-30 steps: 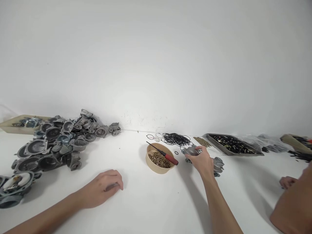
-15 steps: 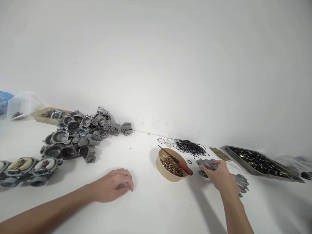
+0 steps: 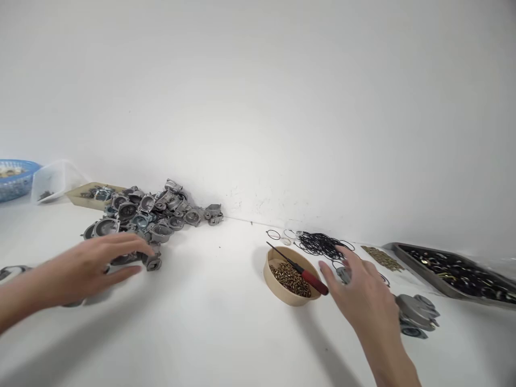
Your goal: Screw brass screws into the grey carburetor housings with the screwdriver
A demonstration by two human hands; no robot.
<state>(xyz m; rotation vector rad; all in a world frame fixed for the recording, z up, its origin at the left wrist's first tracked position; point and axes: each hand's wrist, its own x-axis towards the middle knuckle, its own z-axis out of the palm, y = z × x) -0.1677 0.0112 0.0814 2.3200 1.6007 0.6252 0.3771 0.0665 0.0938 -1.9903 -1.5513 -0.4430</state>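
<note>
My left hand is open, thumb and fingers apart, in front of a heap of grey metal carburetor float bowls. It hides part of the heap and most of the carburetor bodies at the left; whether it touches any of them I cannot tell. My right hand is also open, fingers spread, and nothing shows in its grasp. Under it a grey metal carburetor part is partly hidden. Just right of that wrist sits a closed grey carburetor.
A round tub of brass-coloured screws has a red-handled screwdriver across it. Behind lie black rubber rings, with small brass pieces and a dark tray to the right. Far left are a blue basket, a clear bin and a yellowish tray.
My left hand has moved left to the bowl heap and its curled fingers have opened. My right hand has let go of the grey carburetor part. The view has turned slightly left.
</note>
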